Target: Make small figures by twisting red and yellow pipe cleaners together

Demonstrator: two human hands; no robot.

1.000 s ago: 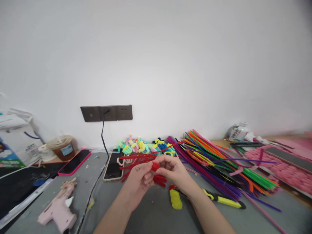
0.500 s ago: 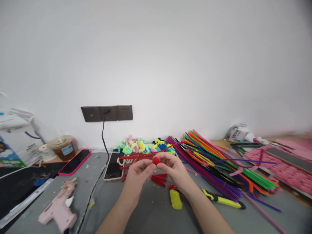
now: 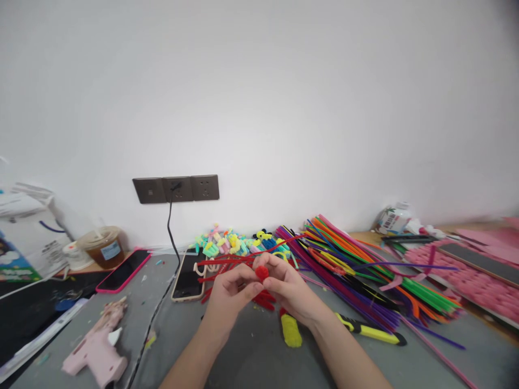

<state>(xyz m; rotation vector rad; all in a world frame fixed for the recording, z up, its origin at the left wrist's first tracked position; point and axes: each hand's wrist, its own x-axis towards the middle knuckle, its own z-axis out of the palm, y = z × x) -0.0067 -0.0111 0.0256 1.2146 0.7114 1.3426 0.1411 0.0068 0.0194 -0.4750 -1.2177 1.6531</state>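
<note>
Between my fingertips is a small red fuzzy coil, which looks like wound pipe cleaner. My left hand pinches it from the left, and my right hand grips it with thumb and fingers from the right. Behind the hands lie long red pipe cleaners. Short red pieces show on the table just under the fingers. Close to my right wrist rests a yellow fuzzy piece with a red end.
A pink glue gun lies at front left, near a phone and a black cable. Multicoloured pipe cleaners spread at right beside a yellow utility knife. A drink cup stands back left.
The red coil has shifted slightly down and right, and the fingers have turned around it. My left fingertips sit a little lower. Both hands still hold the coil.
</note>
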